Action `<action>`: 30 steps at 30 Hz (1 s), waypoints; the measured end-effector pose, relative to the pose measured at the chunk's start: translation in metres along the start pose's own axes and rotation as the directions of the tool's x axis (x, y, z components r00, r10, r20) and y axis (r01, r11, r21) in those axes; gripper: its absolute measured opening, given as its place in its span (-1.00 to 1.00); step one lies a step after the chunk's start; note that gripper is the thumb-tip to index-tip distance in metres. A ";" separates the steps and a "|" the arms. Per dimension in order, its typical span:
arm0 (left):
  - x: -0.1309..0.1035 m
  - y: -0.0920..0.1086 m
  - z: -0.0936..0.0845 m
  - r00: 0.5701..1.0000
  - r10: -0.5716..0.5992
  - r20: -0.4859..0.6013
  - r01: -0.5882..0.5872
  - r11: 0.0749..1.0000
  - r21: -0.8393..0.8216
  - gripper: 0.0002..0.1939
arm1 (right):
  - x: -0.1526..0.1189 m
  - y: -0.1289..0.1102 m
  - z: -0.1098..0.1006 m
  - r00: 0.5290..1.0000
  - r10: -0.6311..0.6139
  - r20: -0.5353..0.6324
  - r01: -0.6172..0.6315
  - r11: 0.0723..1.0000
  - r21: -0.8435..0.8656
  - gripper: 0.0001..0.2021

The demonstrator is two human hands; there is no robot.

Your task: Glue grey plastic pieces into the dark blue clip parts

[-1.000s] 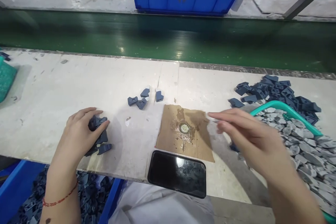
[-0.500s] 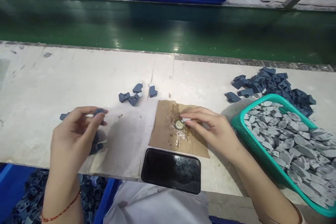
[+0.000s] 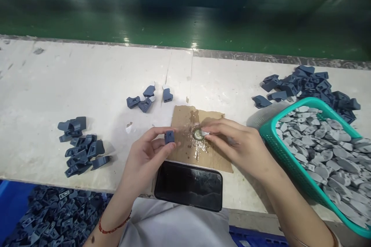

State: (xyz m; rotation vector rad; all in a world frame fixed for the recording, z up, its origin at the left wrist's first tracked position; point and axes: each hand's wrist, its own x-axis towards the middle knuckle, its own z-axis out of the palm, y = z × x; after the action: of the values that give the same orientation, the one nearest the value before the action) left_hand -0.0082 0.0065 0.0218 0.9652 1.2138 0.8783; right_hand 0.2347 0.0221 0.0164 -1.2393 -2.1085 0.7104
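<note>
Cardboard [image 3: 214,162] lies on the white table [image 3: 95,73] right in front of the worker, wet and glistening around a small round disc [image 3: 198,135]. From where I stand, the left hand [image 3: 145,155] has a dark blue block [image 3: 169,136] pinched between thumb and fingertips, at the cardboard's left side. The right hand [image 3: 240,143] has thumb and fingers closed together on a small pale grey piece [image 3: 205,133], right at the disc's edge; whether the two touch, I can't tell. A black phone [image 3: 188,186] lies just below the cardboard. Over to the right, a green basket [image 3: 268,133] is full of grey pieces, with a heap of dark blue parts [image 3: 311,85] behind it. More blue parts [image 3: 84,153] lie loose on the left, above a blue bin [image 3: 13,208] filled with them.
</note>
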 end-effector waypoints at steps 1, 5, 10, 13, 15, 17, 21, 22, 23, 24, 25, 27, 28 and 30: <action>0.000 -0.001 0.001 1.000 0.006 0.009 -0.006 1.000 -0.002 -0.84 | 0.000 0.000 0.000 1.000 -0.006 0.004 0.006 1.000 -0.002 -0.87; 0.001 -0.009 0.003 0.998 0.046 0.052 -0.044 0.999 -0.029 -0.86 | 0.000 -0.002 -0.001 1.000 -0.016 -0.001 0.016 1.000 0.001 -0.87; 0.002 -0.013 0.007 0.992 0.079 0.096 -0.078 0.997 -0.012 -0.84 | 0.000 -0.003 -0.002 0.998 0.056 -0.007 -0.056 0.997 0.054 -0.88; 0.003 -0.015 0.009 0.984 0.121 0.128 -0.127 0.991 0.047 -0.84 | 0.000 -0.006 -0.002 0.978 0.195 -0.069 -0.176 0.961 0.211 -0.91; 0.004 -0.017 0.009 0.975 0.156 0.157 -0.175 0.977 0.120 -0.86 | 0.001 -0.009 0.000 0.955 0.284 -0.089 -0.232 0.897 0.375 -0.91; 0.003 -0.018 0.009 0.967 0.171 0.191 -0.210 0.955 0.208 -0.88 | 0.001 -0.013 0.004 0.936 0.339 -0.092 -0.246 0.821 0.515 -0.88; 0.001 -0.017 0.009 0.958 0.153 0.241 -0.229 0.916 0.329 -0.89 | 0.003 -0.018 0.011 0.928 0.367 -0.058 -0.252 0.737 0.627 -0.82; 0.001 -0.017 0.009 0.957 0.152 0.247 -0.233 0.911 0.340 -0.89 | 0.004 -0.019 0.012 0.929 0.366 -0.044 -0.258 0.730 0.633 -0.82; 0.001 -0.016 0.010 0.956 0.155 0.250 -0.238 0.907 0.347 -0.89 | 0.004 -0.019 0.012 0.931 0.365 -0.031 -0.263 0.726 0.636 -0.82; 0.001 -0.016 0.010 0.955 0.156 0.253 -0.241 0.904 0.353 -0.89 | 0.004 -0.019 0.013 0.932 0.361 -0.025 -0.263 0.724 0.638 -0.83; 0.001 -0.016 0.010 0.954 0.158 0.254 -0.244 0.901 0.358 -0.89 | 0.004 -0.020 0.013 0.934 0.357 -0.020 -0.263 0.724 0.637 -0.85; 0.002 -0.016 0.010 0.955 0.154 0.254 -0.242 0.898 0.368 -0.89 | 0.004 -0.020 0.013 0.936 0.353 -0.017 -0.262 0.726 0.636 -0.87; 0.002 -0.017 0.010 0.956 0.152 0.253 -0.241 0.896 0.373 -0.89 | 0.005 -0.021 0.013 0.937 0.349 -0.015 -0.261 0.727 0.635 -0.88; 0.003 -0.017 0.011 0.955 0.159 0.251 -0.249 0.889 0.385 -0.88 | 0.005 -0.021 0.013 0.939 0.343 -0.003 -0.265 0.730 0.631 -0.88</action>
State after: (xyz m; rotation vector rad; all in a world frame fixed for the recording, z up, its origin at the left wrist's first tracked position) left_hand 0.0032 0.0018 0.0061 1.5167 1.1454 0.6667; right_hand 0.2110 0.0158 0.0233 -1.2001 -1.3811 1.3194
